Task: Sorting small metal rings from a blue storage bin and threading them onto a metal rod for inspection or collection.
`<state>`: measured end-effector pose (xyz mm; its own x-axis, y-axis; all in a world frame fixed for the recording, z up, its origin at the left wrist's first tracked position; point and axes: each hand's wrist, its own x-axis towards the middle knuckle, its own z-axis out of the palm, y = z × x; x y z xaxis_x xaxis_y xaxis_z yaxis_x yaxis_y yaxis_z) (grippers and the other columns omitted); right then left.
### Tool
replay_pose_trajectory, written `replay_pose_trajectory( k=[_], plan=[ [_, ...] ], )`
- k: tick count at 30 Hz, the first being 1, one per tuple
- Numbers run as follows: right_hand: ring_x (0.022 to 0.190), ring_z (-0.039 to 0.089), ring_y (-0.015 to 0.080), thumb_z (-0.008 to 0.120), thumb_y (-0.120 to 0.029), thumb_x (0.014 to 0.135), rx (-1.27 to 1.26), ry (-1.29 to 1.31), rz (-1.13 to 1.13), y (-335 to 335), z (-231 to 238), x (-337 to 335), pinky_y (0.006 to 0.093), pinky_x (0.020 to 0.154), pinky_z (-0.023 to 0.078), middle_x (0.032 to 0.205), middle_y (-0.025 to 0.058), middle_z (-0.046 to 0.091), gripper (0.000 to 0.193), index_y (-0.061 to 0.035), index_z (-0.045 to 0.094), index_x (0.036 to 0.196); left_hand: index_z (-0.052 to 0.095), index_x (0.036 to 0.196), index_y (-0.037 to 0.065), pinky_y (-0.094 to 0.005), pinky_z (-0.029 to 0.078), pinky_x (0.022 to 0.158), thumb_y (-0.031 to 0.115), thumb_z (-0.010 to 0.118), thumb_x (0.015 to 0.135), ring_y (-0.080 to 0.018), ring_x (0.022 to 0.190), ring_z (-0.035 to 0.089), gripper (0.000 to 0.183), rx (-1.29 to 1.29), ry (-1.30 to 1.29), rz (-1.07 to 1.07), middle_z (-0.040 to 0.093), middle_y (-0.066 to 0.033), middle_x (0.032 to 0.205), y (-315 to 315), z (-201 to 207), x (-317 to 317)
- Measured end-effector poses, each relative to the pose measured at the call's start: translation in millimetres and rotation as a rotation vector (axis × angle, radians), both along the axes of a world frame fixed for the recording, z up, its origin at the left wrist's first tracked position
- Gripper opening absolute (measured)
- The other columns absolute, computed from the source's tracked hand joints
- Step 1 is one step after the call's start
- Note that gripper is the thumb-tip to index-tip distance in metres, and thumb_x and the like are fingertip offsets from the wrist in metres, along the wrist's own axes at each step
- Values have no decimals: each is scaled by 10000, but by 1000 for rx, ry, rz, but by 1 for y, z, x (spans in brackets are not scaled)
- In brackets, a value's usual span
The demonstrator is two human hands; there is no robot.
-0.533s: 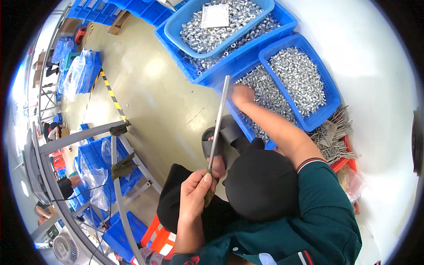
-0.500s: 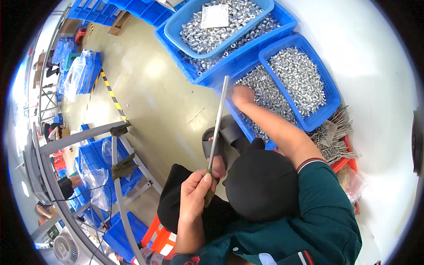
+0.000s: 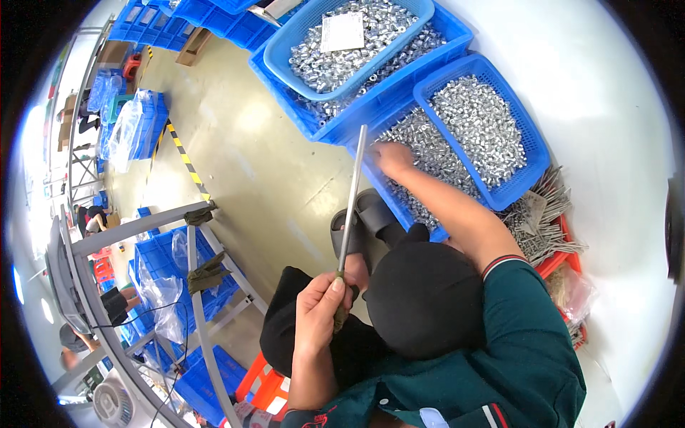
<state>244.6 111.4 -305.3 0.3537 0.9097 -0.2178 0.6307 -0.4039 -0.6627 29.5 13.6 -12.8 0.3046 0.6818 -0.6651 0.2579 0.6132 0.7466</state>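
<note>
My left hand (image 3: 319,305) is closed round the dark green, wrapped handle (image 3: 342,314) of a thin metal rod (image 3: 352,203). The rod points up and away, its far tip standing near the edge of a blue bin. Over at that bin, my right hand (image 3: 394,158) reaches in at the left side, fingers bent down among small silver metal sleeves (image 3: 428,146). What its fingertips pinch is too small to make out. A blue basket (image 3: 531,182) full of similar shiny pieces sits at the bin's right side.
Beyond stands another blue bin (image 3: 325,132) with a light blue basket (image 3: 314,93) of metal pieces and a paper label. A red crate (image 3: 564,246) of thin metal rods lies right of my arm. A grey metal frame (image 3: 143,227) stands at left, beside stacked blue crates (image 3: 160,260).
The view has shifted slightly. My left hand holds the rod much as before, and my right hand stays in the bin with its fingers slightly changed.
</note>
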Motion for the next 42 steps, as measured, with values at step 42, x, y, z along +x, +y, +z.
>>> replay_pose_trajectory(
  k=[42],
  plan=[
    [745,595,215,503,-83,798,301,1461,-1216,-546,136,20,366,645,523,816,108,592,106,-13,542,867,537,915,70,-213,259,351,279,469,914,-87,408,370,220,197,-26,-135,445,1,595,-19,-8,10]
  ],
)
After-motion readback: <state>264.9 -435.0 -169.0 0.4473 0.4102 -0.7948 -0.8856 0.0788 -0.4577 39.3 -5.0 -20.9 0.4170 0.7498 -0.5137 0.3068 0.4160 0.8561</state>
